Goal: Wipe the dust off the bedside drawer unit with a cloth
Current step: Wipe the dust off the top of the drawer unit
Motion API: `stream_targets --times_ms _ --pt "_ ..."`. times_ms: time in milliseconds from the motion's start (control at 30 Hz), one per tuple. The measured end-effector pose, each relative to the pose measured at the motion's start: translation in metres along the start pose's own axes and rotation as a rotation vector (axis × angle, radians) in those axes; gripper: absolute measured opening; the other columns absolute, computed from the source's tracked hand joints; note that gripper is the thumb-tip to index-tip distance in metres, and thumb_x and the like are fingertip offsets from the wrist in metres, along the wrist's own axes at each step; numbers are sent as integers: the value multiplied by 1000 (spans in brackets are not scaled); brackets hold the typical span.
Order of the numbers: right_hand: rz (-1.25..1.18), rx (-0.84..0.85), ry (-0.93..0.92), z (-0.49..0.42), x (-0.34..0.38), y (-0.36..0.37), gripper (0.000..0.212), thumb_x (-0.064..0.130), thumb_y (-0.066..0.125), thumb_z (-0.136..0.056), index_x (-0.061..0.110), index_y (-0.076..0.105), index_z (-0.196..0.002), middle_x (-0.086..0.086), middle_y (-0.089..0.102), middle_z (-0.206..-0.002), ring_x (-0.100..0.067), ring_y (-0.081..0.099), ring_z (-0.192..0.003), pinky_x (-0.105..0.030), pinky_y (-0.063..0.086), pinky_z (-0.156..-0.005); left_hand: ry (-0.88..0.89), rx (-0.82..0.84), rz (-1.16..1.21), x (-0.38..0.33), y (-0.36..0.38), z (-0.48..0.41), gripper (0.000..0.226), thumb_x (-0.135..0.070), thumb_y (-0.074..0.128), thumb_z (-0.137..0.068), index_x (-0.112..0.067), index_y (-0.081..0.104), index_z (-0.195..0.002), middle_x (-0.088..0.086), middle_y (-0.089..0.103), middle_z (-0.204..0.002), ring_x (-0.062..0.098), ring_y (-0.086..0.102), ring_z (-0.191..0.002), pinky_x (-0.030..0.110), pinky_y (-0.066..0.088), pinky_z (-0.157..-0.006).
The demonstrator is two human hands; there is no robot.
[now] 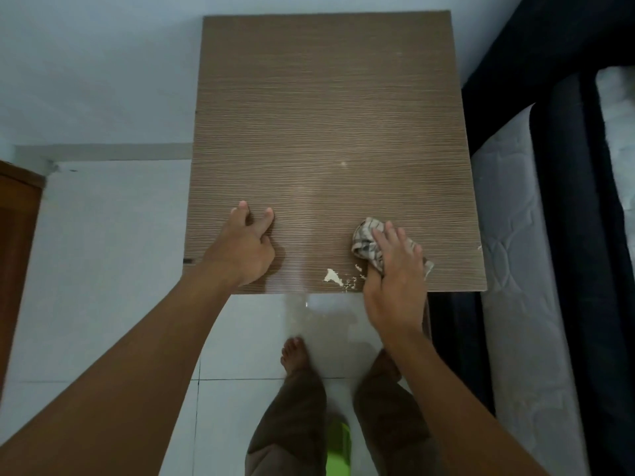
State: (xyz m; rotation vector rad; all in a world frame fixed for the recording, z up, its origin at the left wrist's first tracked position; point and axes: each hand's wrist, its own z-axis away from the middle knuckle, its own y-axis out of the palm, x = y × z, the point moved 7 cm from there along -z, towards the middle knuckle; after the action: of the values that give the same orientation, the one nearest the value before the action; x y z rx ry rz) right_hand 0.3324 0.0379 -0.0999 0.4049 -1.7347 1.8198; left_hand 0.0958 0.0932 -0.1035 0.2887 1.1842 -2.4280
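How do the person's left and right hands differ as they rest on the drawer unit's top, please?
The left hand holds nothing; the right hand holds a bunched checked cloth. The left hand sits toward the left edge, the right hand toward the front right corner. Both rest on top of the drawer unit.

A single view is supplied, taken from head height above the front edge of the unit point(326, 115). The camera is pointed steeply down and forward. The unit's top is seen close, with floor point(103, 252) before it and mattress point(515, 269) right of it.
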Motion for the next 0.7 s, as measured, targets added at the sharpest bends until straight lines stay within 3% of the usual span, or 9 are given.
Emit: stream_targets --times_ms 133,267,400,467,567,633,700 --pt "-44 75 -47 27 36 34 59 7 48 -81 17 49 -140 -1 40 -152 -14 24 -145 -39 10 -121 25 37 49 7 -2 -3 51 -23 35 -99 -36 28 -148 -1 -6 -162 21 -4 -148 39 3 -119" --pt "-105 153 -145 56 68 52 53 10 43 -82 13 55 -133 -2 48 -145 -16 32 -141 -42 17 -120 35 54 81 11 -3 -6 52 -21 36 -98 -38 30 -147 -4 -4 -162 22 0 -148 41 6 -119" --pt "-202 229 -48 81 73 52 49 8 46 -88 14 52 -136 -3 55 -138 -18 44 -134 -35 29 -115 47 75 111 11 -2 -5 52 -21 35 -99 -37 30 -148 -5 -6 -162 22 -1 -148 38 6 -118" --pt "-250 202 -18 87 74 41 43 17 44 -90 15 56 -131 1 64 -124 -15 57 -116 -24 41 -100 52 77 124 11 -3 -4 52 -21 36 -99 -37 30 -148 -5 -6 -162 22 -1 -148 38 6 -118" --pt "-310 99 50 78 70 15 37 19 43 -91 29 53 -125 16 61 -105 -2 59 -91 -18 46 -80 55 76 143 11 -4 -3 53 -20 38 -98 -35 30 -148 -5 -5 -162 22 0 -148 40 7 -119" --pt "-297 0 100 60 56 -1 37 16 44 -93 36 48 -124 15 62 -101 -1 58 -83 -16 44 -69 56 83 166 10 -4 -2 55 -18 39 -97 -34 30 -148 -5 -5 -162 22 0 -148 42 7 -119" --pt "-257 -52 146 38 44 -8 36 14 43 -96 33 47 -126 10 62 -106 -5 57 -87 -22 46 -71 56 88 174 10 -5 -2 57 -17 40 -95 -34 29 -149 -5 -6 -162 22 -1 -148 42 6 -119"
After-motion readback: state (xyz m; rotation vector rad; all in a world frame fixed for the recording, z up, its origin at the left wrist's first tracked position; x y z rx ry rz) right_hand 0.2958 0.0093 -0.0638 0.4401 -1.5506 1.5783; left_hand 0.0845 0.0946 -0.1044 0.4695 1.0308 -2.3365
